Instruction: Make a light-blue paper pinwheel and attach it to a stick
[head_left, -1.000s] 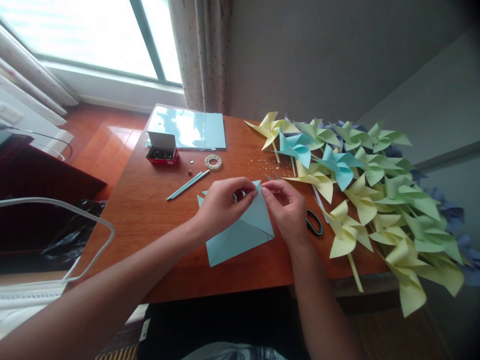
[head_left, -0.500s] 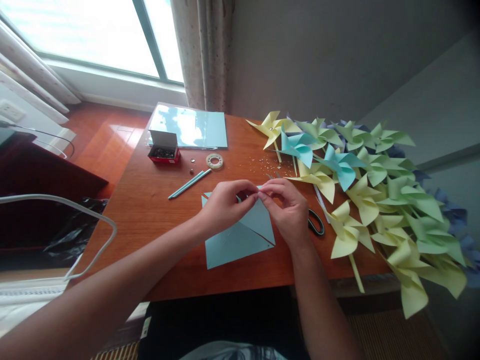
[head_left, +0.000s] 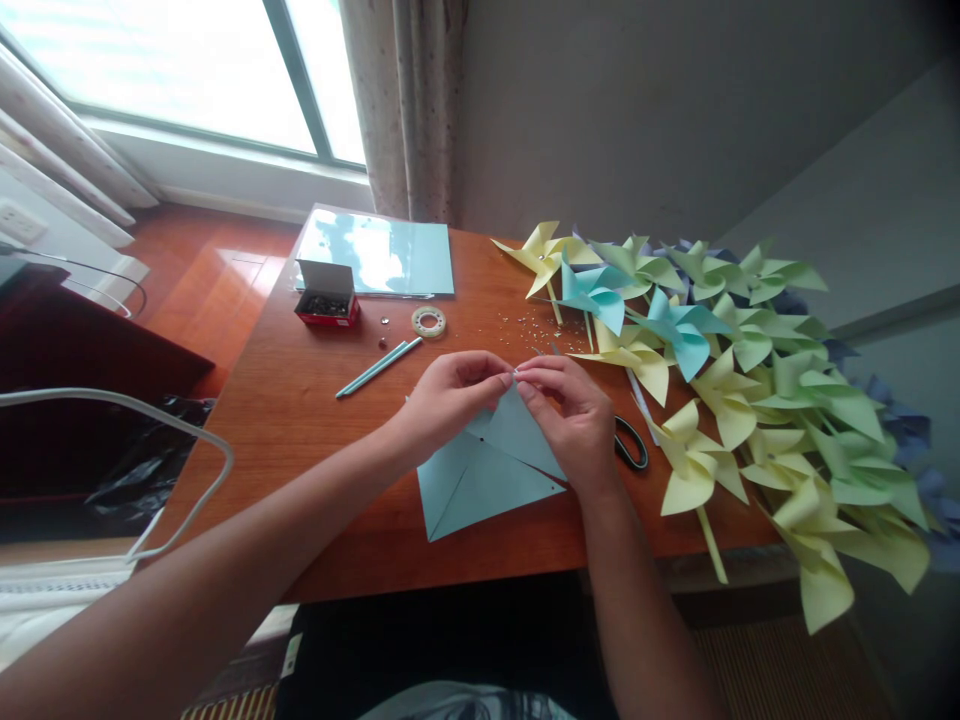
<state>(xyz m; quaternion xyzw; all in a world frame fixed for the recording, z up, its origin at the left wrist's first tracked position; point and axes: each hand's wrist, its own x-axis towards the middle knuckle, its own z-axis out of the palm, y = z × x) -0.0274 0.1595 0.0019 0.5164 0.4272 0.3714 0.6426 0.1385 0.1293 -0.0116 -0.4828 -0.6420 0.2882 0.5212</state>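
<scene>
Light-blue square paper sheet with diagonal slits [head_left: 487, 495] is spread over the reddish-brown wooden desk [head_left: 360, 560], between the forearms, mostly nearside of the fingertips. Its far corner is pinched by left hand [head_left: 454, 393] and right hand [head_left: 574, 410], both narrowed, tips meeting there; exact finger contact is partly hidden. Black-handled scissors [head_left: 637, 452] are partly covered, just beside the right hand. Beyond the left hand: thin light-blue sticks [head_left: 379, 368], then an open red cardboard box [head_left: 328, 315].
</scene>
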